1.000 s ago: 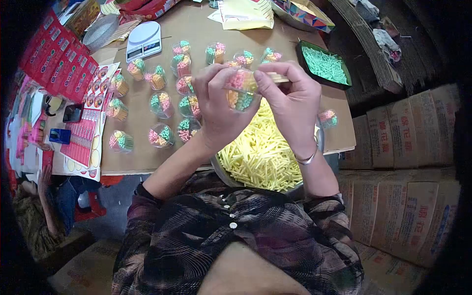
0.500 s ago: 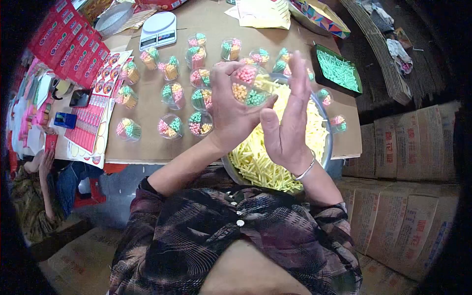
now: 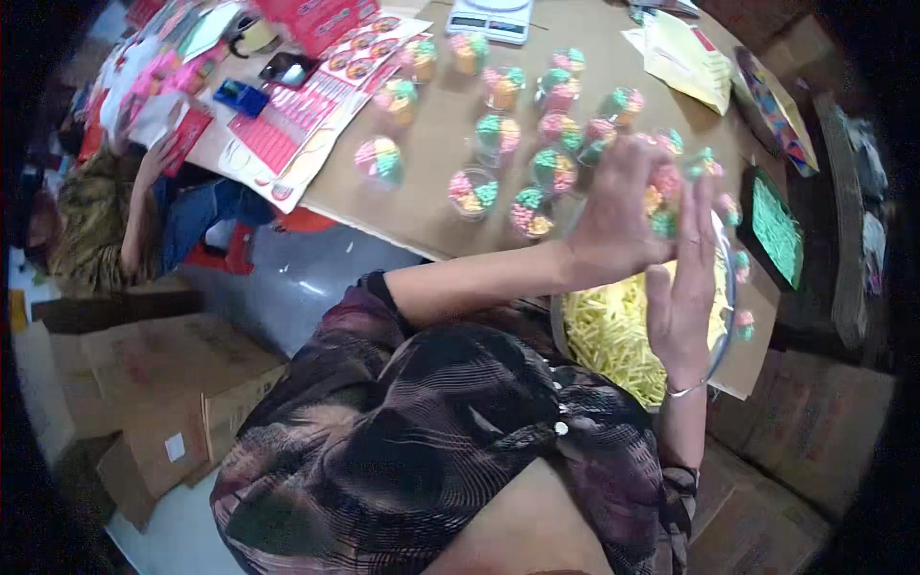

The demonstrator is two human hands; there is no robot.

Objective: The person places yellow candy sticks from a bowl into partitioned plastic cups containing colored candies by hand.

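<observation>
My left hand [image 3: 618, 216] is wrapped around a clear plastic cup [image 3: 662, 199] packed with short pink, green and yellow sticks in separate groups. Beside the cup's right side, my right hand [image 3: 682, 302] is held upright with its fingers stretched out and thumb apart; whether the palm touches the cup I cannot tell. Both hands are above a large metal basin [image 3: 733, 287] heaped with loose pale yellow sticks [image 3: 613, 340]. Similar filled cups, such as one cup [image 3: 472, 193] near the table edge, stand in loose rows to the left. Motion blurs the hands slightly.
A white scale [image 3: 489, 19] stands at the far edge. Right of the basin lies a black tray [image 3: 774, 230] of green sticks. Label sheets [image 3: 273, 144] cover the table's left part, where another person's hand [image 3: 158, 158] holds a red packet. Cardboard boxes [image 3: 144, 374] stand below.
My view has swung left, so the table and cups appear shifted right and tilted. The left hand keeps the cup, and the right hand stays outstretched beside it.
</observation>
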